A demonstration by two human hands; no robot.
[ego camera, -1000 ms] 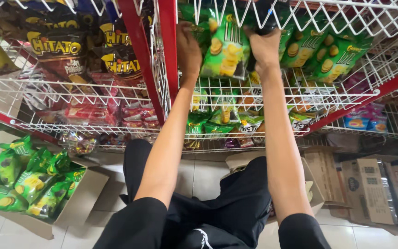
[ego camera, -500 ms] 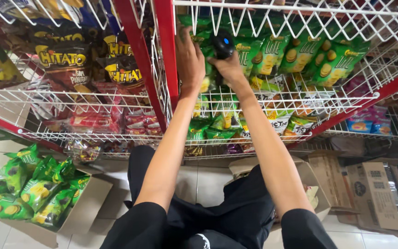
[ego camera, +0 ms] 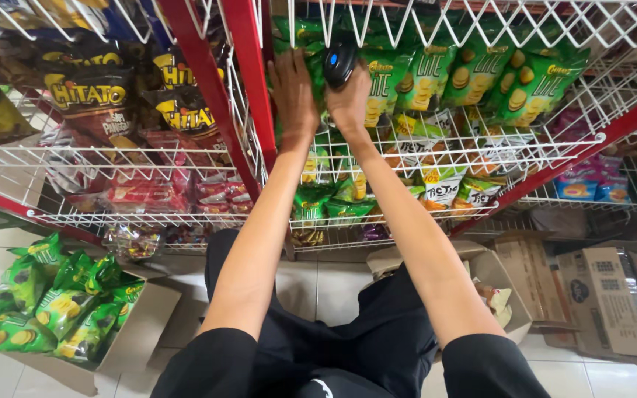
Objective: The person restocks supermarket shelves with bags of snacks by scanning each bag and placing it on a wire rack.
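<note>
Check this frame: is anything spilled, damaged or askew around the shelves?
Nothing looks spilled or damaged. Slightly untidy: green snack bags heaped loosely in an open cardboard box on the floor, and flattened cardboard cartons lie at lower right.

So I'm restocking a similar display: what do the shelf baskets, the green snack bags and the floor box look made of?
Shelf baskets: likely white-coated metal wire, thin grid rods. Green snack bags: glossy plastic film, crinkled with shine. Floor box: plain brown cardboard, matte, folded flaps.
</note>
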